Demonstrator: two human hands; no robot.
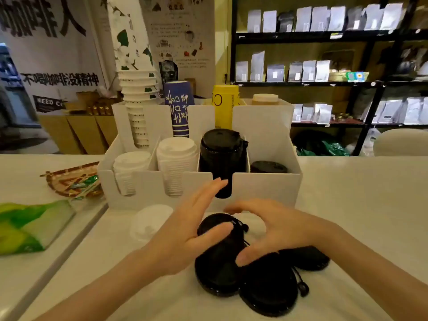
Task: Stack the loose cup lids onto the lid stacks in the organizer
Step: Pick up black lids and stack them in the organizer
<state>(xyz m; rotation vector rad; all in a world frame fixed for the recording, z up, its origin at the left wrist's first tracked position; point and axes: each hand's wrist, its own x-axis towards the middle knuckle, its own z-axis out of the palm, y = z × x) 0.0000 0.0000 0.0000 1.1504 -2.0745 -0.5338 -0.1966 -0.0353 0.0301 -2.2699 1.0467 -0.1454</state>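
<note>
Loose black lids (261,281) lie clustered on the white table (347,205), in front of the white organizer (266,188) with its lid stacks (222,156). Left hand (185,237) and right hand (275,230), fingers spread wide, rest over the cluster; a white lid (150,222) lies beside them.

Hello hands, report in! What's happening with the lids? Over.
Left hand open, right hand open, both over loose black lids. One white lid loose too. Organizer path unblocked.

Head-worn wide-angle camera is looking forward and down, close over the table (347,205), facing the organizer (266,184) and shelving (324,82) behind.
</note>
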